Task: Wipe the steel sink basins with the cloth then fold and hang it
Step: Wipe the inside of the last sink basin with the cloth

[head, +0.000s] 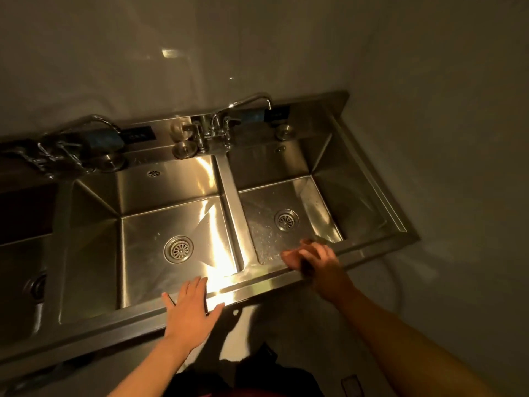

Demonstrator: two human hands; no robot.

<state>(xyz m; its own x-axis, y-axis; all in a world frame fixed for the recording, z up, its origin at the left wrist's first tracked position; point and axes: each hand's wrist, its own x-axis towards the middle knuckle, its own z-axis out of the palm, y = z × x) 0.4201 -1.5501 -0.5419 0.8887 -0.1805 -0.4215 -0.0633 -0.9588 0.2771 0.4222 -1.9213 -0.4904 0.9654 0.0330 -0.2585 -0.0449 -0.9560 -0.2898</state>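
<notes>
The steel sink has a middle basin and a right basin, whose floor is speckled with water drops. My left hand lies flat on the front rim before the middle basin, fingers spread and holding nothing. My right hand is blurred at the front rim of the right basin, with its fingers curled over the edge. A dark patch shows under those fingers, but I cannot tell whether it is a cloth. Two blue bundles, perhaps cloths, rest on the back ledge, one at the left and one at the right.
A third basin lies in shadow at the far left. One faucet stands between the middle and right basins, another at the back left. Each basin has a round drain. Walls close in behind and to the right.
</notes>
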